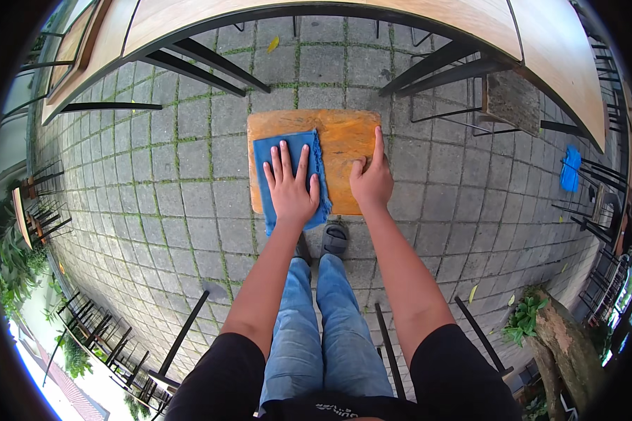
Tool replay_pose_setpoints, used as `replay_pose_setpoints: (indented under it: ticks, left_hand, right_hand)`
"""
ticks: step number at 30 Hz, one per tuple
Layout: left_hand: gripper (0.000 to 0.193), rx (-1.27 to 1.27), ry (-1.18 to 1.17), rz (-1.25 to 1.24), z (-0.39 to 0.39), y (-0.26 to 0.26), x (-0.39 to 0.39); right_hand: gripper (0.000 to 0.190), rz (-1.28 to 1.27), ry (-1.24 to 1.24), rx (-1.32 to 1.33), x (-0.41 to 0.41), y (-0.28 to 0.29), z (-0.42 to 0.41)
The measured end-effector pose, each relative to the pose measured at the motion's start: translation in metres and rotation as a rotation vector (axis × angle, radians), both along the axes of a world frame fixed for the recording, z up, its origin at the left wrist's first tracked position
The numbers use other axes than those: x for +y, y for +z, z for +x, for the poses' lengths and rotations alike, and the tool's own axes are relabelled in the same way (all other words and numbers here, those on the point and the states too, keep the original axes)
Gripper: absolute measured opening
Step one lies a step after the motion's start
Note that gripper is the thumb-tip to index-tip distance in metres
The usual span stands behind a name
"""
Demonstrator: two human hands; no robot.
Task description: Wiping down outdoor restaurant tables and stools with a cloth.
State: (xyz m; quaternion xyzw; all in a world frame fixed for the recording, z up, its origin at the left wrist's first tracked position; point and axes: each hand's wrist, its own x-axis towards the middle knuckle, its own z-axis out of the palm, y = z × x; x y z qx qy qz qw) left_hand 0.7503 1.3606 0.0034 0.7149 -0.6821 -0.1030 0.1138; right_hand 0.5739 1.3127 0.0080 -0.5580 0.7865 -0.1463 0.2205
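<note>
A square wooden stool seat [342, 134], worn and orange-brown, lies before me over the paving. My left hand [293, 189] rests flat, fingers spread, on a folded blue cloth [266, 152] with a frayed right edge. The cloth covers the left part of the seat and hangs past its near edge. At the seat's right side is my right hand [373, 176], its index finger stretched along the edge and its thumb on the top surface. The other right fingers are curled, partly hidden. What holds up the seat is hidden beneath it.
A long wooden table [321, 4] with black metal legs curves across the far side. A stool [513, 102] stands under its right part. Further right hangs a blue item [571, 168]. A tree trunk [563, 342] is at lower right, black metal legs [184, 331] behind me.
</note>
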Motion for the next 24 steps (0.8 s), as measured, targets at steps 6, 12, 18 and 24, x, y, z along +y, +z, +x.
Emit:
replay_pose_setpoints:
  ticks: [6,12,18,24]
  left_hand:
    - [0.067,-0.039,-0.061,-0.110,0.016,-0.010,-0.094]
    - [0.067,0.008,-0.089,-0.114,0.018,-0.014,-0.073]
    - [0.066,0.040,-0.102,0.030,0.009,0.000,0.014]
    - [0.063,0.041,-0.095,0.117,-0.001,0.007,0.066]
  right_hand:
    - [0.084,0.059,-0.008,-0.037,-0.002,0.003,0.007]
    - [0.084,0.070,-0.015,-0.029,-0.001,0.002,0.007]
    - [0.083,-0.006,-0.015,0.001,0.001,-0.003,0.005]
    - [0.081,0.010,-0.017,0.017,0.002,-0.002,0.005]
